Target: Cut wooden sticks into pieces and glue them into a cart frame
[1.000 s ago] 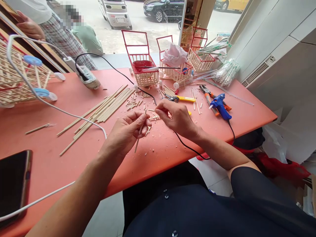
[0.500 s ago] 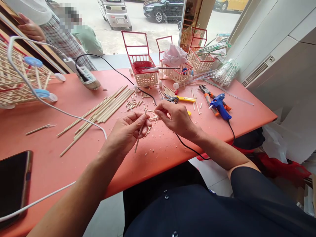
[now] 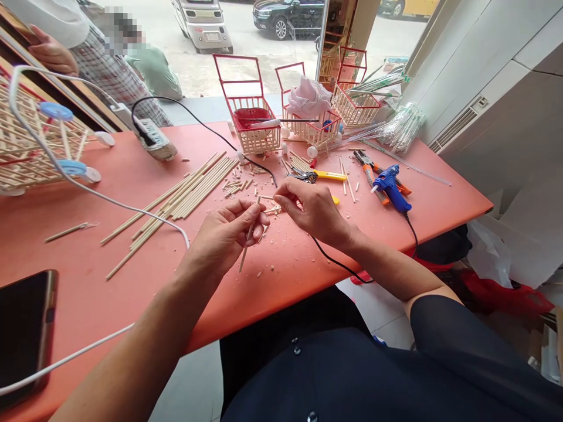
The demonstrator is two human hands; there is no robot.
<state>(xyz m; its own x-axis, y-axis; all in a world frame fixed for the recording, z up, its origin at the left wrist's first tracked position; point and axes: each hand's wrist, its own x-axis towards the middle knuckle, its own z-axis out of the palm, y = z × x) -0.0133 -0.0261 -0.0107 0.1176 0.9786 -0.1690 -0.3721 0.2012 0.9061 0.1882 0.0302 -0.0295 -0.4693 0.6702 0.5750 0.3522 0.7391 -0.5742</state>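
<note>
Between the thumb and fingers of my left hand (image 3: 222, 231) is a short thin wooden stick (image 3: 244, 255), tilted with its lower end toward me above the table. My right hand (image 3: 319, 214) hovers just to the right, thumb and fingertips pinched together. Whatever those fingertips may hold is too small or hidden to make out. Beyond the hands lie pliers with yellow handles (image 3: 329, 175), partly behind my right hand. Short cut stick pieces (image 3: 236, 187) and crumbs are scattered about, with a bundle of long wooden sticks (image 3: 189, 202) on the left.
Small stick-built carts with red rims (image 3: 259, 140) stand at the back; another cart (image 3: 35, 135) is at left. A blue glue gun (image 3: 391, 187) and orange-handled pliers (image 3: 368, 170) lie right. A phone (image 3: 26, 328), white cable (image 3: 109, 198) and power strip (image 3: 153, 140) occupy the left side.
The view has shifted very slightly. Both hands keep the same pose, and the stick stays in my left hand.
</note>
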